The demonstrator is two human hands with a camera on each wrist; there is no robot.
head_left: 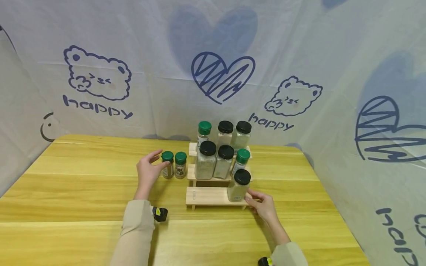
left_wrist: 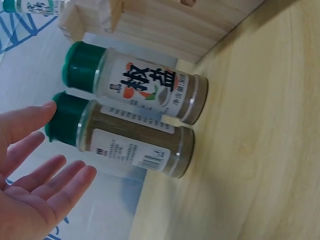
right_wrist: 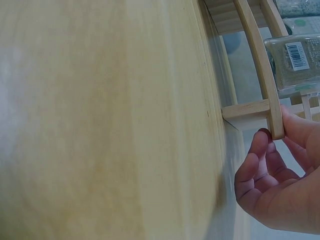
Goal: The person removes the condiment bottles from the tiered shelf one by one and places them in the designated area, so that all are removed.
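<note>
Counter (head_left: 83, 184) ran well left of the barcode jar (left_wrist: 134, 137) and forward of the wooden rack (head_left: 191, 173); back edge lay close to the printed cloth (head_left: 149, 44). Bottom tier (head_left: 209, 195) showed bare board left of its black-capped jar (head_left: 237, 190), which stood at the right end. Barcode jar was upright on the counter, 椒盐 jar (left_wrist: 145, 82) between it and the rack, both green-capped. Cloth read "happy". Left grip (head_left: 150, 171) was wide, fingers apart, thumb at barcode jar's cap, contact unclear. Right grip (head_left: 264, 207) pinched the bottom tier's right end, thumb above, fingers curled under.
</note>
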